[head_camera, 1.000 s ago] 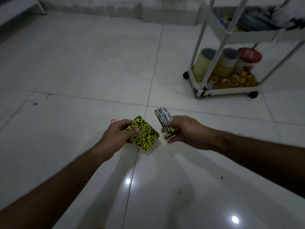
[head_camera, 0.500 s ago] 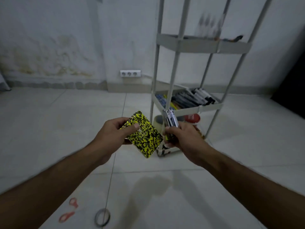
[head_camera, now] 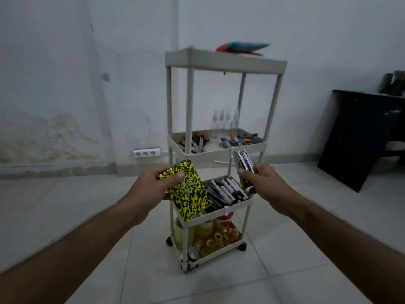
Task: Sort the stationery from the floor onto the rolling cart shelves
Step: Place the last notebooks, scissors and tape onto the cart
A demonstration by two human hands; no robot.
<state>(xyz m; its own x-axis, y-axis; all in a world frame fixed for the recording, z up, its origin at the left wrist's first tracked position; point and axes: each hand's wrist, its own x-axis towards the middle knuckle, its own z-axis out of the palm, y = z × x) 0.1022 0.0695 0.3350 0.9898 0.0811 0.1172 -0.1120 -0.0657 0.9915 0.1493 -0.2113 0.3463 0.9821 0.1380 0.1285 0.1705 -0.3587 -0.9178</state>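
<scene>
The left hand [head_camera: 151, 187] grips a yellow-and-black speckled notebook [head_camera: 187, 190], thumb lying across its upper cover and fingers curled beneath; the notebook is tilted and held in the air in front of the rolling cart [head_camera: 219, 150], overlapping the left end of the third shelf from this view. The right hand [head_camera: 263, 183] pinches a small stack of silvery metal pieces [head_camera: 243, 160] — what exactly they are is hard to tell — with their upper ends fanned above the fingers, just before the front rim of the second shelf.

The cart stands on the pale tiled floor [head_camera: 306, 260] near the white wall, on dark wheels, and has four tiers. On the top shelf lies a blurred teal-and-red object [head_camera: 243, 48]. The second shelf carries clear bottles [head_camera: 225, 121] at the back and small mixed items in front. The third shelf is packed with markers [head_camera: 225, 190] lying side by side. The bottom shelf holds tape rolls [head_camera: 210, 238], yellowish and clear.

On the wall to the left, low down, sits a triple socket [head_camera: 146, 152]. At the right edge stands a dark surface [head_camera: 361, 132] — its side panel faces the cart.
</scene>
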